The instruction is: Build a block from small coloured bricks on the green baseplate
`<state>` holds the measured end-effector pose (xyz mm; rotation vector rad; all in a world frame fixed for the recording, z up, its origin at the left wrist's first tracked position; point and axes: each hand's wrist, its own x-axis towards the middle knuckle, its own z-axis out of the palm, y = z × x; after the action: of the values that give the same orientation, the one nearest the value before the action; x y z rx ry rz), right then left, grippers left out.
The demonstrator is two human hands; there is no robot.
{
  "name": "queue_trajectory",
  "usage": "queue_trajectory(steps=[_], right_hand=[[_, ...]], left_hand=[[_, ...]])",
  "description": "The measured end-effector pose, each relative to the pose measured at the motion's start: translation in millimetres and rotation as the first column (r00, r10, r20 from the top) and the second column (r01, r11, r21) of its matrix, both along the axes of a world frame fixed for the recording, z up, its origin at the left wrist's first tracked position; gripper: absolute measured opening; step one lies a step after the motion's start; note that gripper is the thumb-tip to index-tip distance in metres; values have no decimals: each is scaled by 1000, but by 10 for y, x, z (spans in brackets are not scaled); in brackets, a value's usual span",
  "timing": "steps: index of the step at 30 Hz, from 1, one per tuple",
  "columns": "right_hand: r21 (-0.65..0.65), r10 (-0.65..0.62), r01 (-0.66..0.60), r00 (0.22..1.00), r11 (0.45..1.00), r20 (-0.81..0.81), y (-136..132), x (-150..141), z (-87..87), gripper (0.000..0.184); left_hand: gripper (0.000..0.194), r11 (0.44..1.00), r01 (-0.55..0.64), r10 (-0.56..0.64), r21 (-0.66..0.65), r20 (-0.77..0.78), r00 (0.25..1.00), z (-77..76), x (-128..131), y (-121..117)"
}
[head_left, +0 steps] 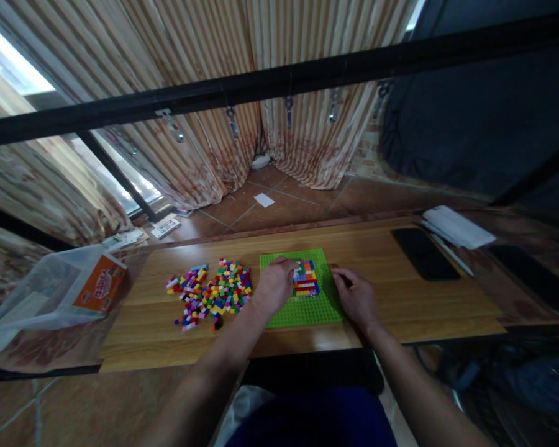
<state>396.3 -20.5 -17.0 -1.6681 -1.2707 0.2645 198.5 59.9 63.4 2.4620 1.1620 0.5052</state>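
Note:
A green studded baseplate (284,320) lies on the wooden board, with a block of colourful toy bricks (306,287) built on its upper right part. My left hand (274,285) reaches over the plate, its fingers pinched together at the left side of the built bricks. Whatever sits between those fingertips is too small and covered to name. By the plate's right edge rests my right hand (356,297), fingers curled and thumb near the index finger. Whether it grips anything or touches the edge is hidden. Left of the plate spreads a pile of loose toy bricks (228,287).
A black phone (423,253) lies on the right of the wooden board (372,248), near a white pen (451,254) and a white flat item (459,226). At far left stands a clear plastic bin (51,282) with an orange label. A black metal bar (261,84) crosses ahead.

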Motion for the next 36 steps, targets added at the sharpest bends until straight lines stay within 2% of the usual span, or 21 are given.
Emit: queue_trajectory(steps=[3,7,16,23,36], right_hand=[[1,7,-7,1000,1000,-1,1,4,-11,28],[1,9,-9,1000,1000,9,1,6,-18,28],[-2,-2,2,1000,1000,-15,7,-15,18,28],[11,6,-6,1000,1000,-18,-1,-17,18,27],[17,13,-13,1000,1000,-6,-3,-13,8,28]], left_hand=[[37,999,5,-1,38,-105,995,33,47,6],[31,995,31,-11,99,-197,980,54,89,8],[22,991,65,-30,117,-274,961,82,135,34],[24,991,70,-45,115,-208,977,-2,137,52],[29,979,-37,57,203,-95,994,-153,76,-98]])
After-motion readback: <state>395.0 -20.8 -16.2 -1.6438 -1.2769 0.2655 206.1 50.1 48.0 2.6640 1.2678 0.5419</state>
